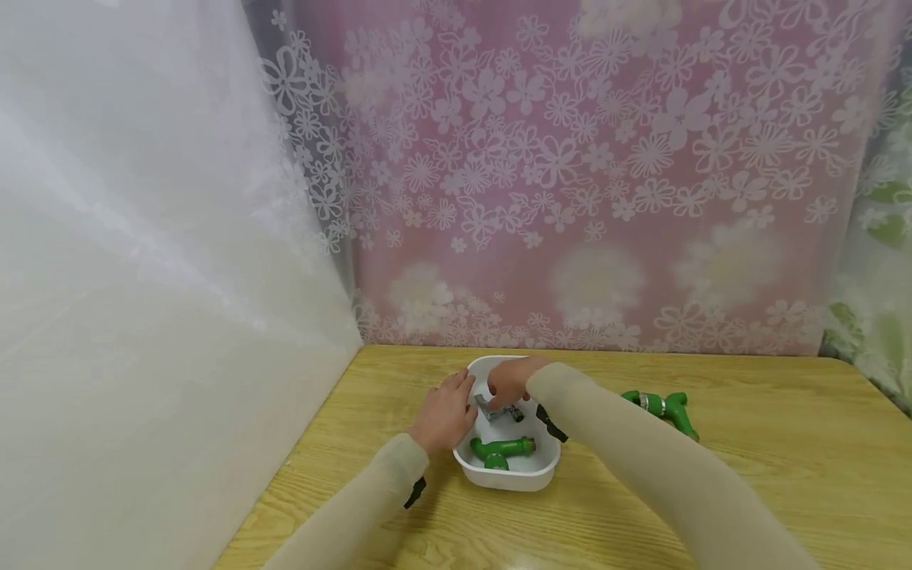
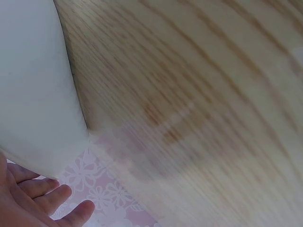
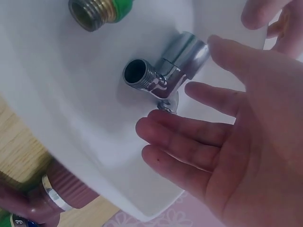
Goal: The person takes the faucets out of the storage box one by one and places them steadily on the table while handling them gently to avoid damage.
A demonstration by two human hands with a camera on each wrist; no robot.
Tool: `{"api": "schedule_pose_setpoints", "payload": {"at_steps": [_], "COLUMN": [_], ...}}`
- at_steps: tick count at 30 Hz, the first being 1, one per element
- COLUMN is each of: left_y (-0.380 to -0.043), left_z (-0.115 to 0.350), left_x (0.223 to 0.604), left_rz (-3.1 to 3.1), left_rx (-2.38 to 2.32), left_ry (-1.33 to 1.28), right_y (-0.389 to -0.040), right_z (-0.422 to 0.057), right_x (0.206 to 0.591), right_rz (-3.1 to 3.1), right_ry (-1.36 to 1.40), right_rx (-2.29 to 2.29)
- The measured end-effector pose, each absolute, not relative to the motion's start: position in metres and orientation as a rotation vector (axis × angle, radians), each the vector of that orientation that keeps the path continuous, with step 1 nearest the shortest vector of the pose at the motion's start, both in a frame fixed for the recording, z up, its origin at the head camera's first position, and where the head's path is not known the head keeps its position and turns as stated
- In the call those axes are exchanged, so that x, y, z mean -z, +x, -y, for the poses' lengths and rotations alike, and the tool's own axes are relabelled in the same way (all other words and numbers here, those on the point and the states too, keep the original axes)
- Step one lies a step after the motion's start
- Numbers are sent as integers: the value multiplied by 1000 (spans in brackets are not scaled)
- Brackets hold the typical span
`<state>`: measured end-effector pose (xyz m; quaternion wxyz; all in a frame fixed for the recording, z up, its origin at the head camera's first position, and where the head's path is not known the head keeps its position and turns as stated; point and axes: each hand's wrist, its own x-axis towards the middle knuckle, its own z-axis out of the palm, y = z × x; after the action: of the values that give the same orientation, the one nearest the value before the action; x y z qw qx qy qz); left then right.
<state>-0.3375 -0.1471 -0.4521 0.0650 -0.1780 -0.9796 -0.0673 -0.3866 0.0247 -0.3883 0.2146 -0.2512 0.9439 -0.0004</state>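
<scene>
A white basin (image 1: 507,481) stands on the table, with a chrome angle valve (image 3: 184,56) lying inside. Over it reaches my right hand (image 1: 514,381). In the right wrist view this hand's fingers are spread and relaxed; the thumb tip is at the end of the chrome valve and the index tip just beside it. My left hand (image 1: 447,412) rests on the basin's left rim, thumb to the inside, the other fingers loosely extended along the edge in the left wrist view. A green tap (image 1: 507,448) lies in the near part of the basin, its threaded brass end showing.
Right of the basin, partly behind my right forearm, a green pipe fitting (image 1: 663,405) lies on the wooden table (image 1: 784,475). The right wrist view shows a maroon fitting (image 3: 71,189) outside the basin wall. A flowered curtain (image 1: 570,198) hangs behind the table.
</scene>
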Motion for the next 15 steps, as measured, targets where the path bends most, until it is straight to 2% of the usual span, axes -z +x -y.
{"api": "schedule_pose_setpoints", "payload": {"at_steps": [15], "left_y": [-337], "left_z": [149], "left_x": [450], "left_rz": [2946], "left_rx": [185], "left_ry": [-548], "right_y": [-390], "right_z": [-10], "right_x": [399], "right_rz": [-2614], "right_ry": [-606], "right_rx": [-99]}}
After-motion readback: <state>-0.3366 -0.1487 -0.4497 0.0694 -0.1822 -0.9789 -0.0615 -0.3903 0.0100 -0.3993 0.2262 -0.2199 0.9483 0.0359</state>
